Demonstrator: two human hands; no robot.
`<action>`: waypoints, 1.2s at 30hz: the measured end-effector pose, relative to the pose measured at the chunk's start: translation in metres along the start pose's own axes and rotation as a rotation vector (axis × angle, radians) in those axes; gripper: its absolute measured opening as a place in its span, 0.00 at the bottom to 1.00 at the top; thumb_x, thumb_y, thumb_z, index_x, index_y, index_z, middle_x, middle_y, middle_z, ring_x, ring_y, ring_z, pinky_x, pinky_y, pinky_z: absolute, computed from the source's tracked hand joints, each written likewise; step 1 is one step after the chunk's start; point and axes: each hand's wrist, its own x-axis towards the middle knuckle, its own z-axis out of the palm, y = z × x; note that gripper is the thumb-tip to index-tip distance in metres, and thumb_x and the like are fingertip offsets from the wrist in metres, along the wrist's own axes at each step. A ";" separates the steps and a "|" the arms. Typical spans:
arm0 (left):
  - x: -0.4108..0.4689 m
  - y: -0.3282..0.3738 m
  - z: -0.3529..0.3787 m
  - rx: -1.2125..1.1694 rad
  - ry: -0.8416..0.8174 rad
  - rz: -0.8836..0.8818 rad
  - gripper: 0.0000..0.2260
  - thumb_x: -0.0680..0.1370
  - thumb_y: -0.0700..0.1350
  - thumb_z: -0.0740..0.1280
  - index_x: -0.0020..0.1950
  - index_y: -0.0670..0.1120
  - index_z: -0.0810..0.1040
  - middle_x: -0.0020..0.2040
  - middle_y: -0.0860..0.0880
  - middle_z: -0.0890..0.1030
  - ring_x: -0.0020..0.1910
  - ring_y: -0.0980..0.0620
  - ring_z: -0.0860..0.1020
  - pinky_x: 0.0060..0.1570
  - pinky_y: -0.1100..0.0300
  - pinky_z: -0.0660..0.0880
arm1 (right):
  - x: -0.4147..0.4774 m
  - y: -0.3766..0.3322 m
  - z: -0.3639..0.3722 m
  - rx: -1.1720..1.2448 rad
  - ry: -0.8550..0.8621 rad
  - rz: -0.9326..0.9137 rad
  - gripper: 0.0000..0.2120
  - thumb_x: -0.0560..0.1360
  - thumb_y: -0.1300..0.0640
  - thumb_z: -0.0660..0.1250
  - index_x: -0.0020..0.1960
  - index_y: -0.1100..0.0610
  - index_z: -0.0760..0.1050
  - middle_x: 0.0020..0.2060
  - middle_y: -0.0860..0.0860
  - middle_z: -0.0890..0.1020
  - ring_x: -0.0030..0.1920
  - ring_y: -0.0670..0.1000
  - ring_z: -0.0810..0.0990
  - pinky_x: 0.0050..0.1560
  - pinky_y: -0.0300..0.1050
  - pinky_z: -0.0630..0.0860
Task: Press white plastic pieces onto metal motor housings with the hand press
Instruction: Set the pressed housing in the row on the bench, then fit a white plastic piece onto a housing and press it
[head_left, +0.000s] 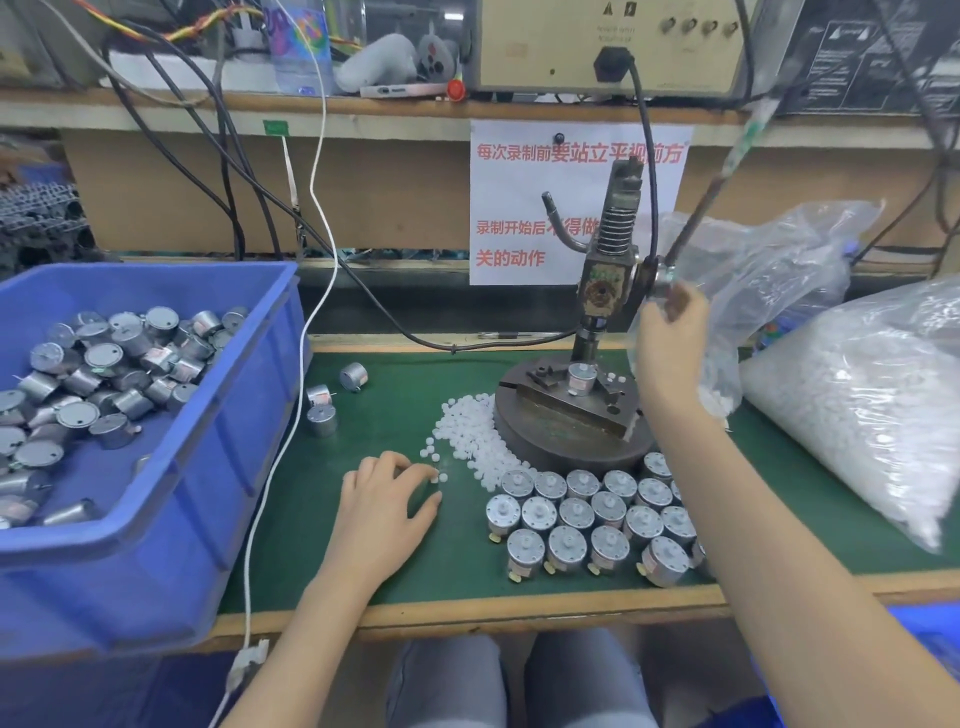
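The hand press (602, 291) stands on a round metal base (566, 441) on the green mat. One metal motor housing (582, 376) sits in its fixture under the ram. A heap of small white plastic pieces (470, 436) lies left of the base. My left hand (387, 499) rests at the heap's near edge, its fingertips pinching a white piece (435, 477). My right hand (670, 338) is raised beside the lower end of the press lever (727, 171), fingers curled and blurred; a grip on the lever is unclear. Several motor housings (592, 514) stand in rows in front of the base.
A blue bin (208, 415) of loose motor housings fills the left side. Three stray housings (322, 410) lie beside it. Two clear bags of white pieces (857, 415) sit at the right. Cables (311, 208) hang from the shelf above; a white cable drops over the table's front edge.
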 end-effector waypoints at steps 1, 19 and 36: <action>-0.001 0.000 0.000 -0.012 0.007 0.010 0.11 0.76 0.54 0.64 0.57 0.55 0.77 0.51 0.53 0.72 0.53 0.51 0.68 0.54 0.60 0.58 | -0.005 0.011 0.002 -0.111 -0.022 0.055 0.21 0.75 0.62 0.59 0.68 0.60 0.64 0.61 0.52 0.73 0.58 0.47 0.71 0.59 0.39 0.66; 0.002 0.000 -0.003 -0.071 0.026 0.011 0.10 0.77 0.51 0.65 0.54 0.51 0.81 0.46 0.52 0.74 0.49 0.50 0.70 0.49 0.60 0.62 | -0.055 0.059 -0.015 -0.629 -0.136 -0.021 0.18 0.73 0.48 0.69 0.55 0.59 0.76 0.54 0.54 0.77 0.60 0.56 0.71 0.62 0.53 0.66; -0.001 0.000 -0.004 -0.082 0.016 0.000 0.11 0.78 0.52 0.63 0.57 0.53 0.80 0.45 0.55 0.72 0.47 0.53 0.68 0.50 0.62 0.62 | -0.055 0.089 -0.131 -0.582 0.103 0.279 0.18 0.72 0.53 0.70 0.56 0.64 0.75 0.53 0.62 0.80 0.56 0.62 0.76 0.57 0.53 0.70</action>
